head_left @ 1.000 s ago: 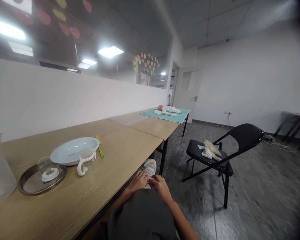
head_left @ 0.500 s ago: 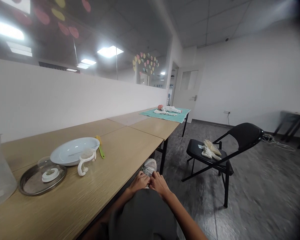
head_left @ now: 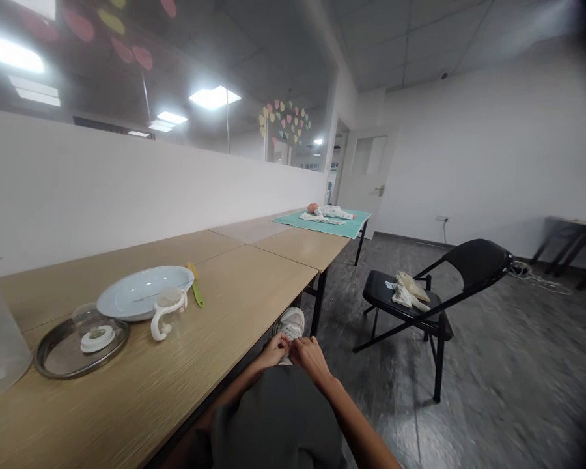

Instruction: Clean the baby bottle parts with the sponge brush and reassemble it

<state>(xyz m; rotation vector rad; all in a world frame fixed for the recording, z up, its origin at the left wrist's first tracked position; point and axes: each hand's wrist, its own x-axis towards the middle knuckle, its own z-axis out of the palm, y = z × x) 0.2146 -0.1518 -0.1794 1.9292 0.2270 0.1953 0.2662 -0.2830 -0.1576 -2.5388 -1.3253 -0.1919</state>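
Mid-tie, judging by the pose: both hands, left (head_left: 275, 350) and right (head_left: 308, 355), pinched on the laces of the white shoe (head_left: 291, 324), raised past the knee beside the table (head_left: 234, 306). Calls next for a firm, even pull to seat the knot.

Office: glass partition (head_left: 254, 117), long desks (head_left: 215, 306), folding chair (head_left: 420, 299)

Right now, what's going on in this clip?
A seated person has one leg raised, and both hands, the left hand and right hand, are on a white sneaker at its laces; whether the fingers pinch them cannot be told. Beside them, a wooden table holds a white plate, a metal tray and a green utensil. A black chair with bags on it stands to the right.
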